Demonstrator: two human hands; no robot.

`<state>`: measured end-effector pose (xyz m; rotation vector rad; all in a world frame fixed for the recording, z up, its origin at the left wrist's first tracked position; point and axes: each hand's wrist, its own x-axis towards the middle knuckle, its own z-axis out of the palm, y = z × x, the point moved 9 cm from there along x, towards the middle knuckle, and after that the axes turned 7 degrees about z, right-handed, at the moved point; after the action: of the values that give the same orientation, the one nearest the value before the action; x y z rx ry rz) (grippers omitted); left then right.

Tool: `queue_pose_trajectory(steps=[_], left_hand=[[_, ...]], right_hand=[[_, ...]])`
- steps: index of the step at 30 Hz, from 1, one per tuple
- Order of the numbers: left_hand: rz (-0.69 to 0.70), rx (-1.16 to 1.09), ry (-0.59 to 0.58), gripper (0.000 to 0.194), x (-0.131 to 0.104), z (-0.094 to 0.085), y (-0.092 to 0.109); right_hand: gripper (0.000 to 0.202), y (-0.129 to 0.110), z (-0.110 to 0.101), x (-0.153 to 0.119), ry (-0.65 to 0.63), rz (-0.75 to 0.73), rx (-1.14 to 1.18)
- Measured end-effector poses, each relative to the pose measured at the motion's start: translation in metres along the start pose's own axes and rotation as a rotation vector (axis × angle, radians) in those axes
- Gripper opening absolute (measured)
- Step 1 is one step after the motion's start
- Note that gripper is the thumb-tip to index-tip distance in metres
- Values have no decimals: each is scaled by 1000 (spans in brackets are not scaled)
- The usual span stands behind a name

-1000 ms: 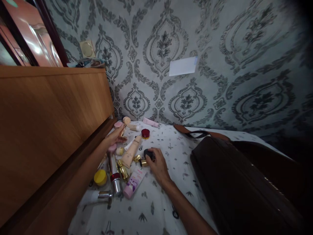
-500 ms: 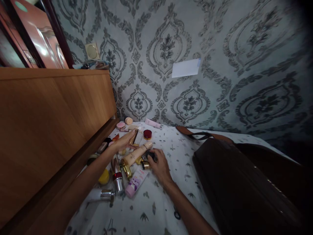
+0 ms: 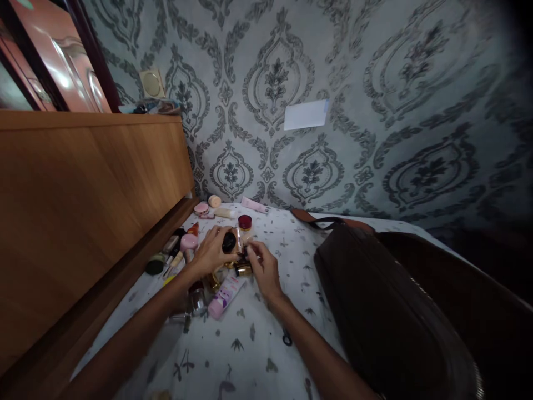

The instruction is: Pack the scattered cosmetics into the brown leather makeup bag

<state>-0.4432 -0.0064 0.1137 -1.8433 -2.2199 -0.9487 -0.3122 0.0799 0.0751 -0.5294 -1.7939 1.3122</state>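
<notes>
My left hand [image 3: 214, 251] is closed around a round black-topped item [image 3: 229, 242], over a group of cosmetics on the patterned sheet. Close by on its right, my right hand [image 3: 265, 272] has its fingertips pressed together; what they pinch is hidden. Just below the fingers lies a gold cylindrical container [image 3: 244, 269]. A pink tube with purple print [image 3: 225, 297] lies nearer to me, beside a silver-ended bottle [image 3: 197, 300]. Beyond the hands stands a jar with a dark red lid [image 3: 245, 222].
A dark brown bag [image 3: 375, 300] with a strap lies on the right. On the left rises a wooden cabinet panel [image 3: 95, 194]. Farther back are a pink tube [image 3: 255, 205] and a pink compact [image 3: 201, 209]. A dark green-lidded jar [image 3: 155, 264] sits by the wooden edge.
The black round item was at my right hand and is now in my left. Both hands have drawn close together. The beige tube is largely out of sight. The view has shifted slightly.
</notes>
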Motion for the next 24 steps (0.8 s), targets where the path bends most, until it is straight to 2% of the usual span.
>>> queue_pose_trajectory(steps=[6,10,13,17,20,24], left_hand=[[30,159,32,64,-16,-1,27],[27,99,123,70,-27,-8,34],[1,-105,212,84,-36,-10,33],[-152,-641,275,87,-48,2,26],[-243,-987,179,80,-54,20,37],[-244,-1150,22,77,-60,34,63]], right_hand=[[39,5,14,-3,-75,101,103],[45,6,19,-10,-105,177,247],[50,3,16,-19,-134,238,365],[51,-2,3,-33,-139,297,459],[50,-2,-9,-44,-129,328,486],[52,0,-28,-59,-96,349,509]])
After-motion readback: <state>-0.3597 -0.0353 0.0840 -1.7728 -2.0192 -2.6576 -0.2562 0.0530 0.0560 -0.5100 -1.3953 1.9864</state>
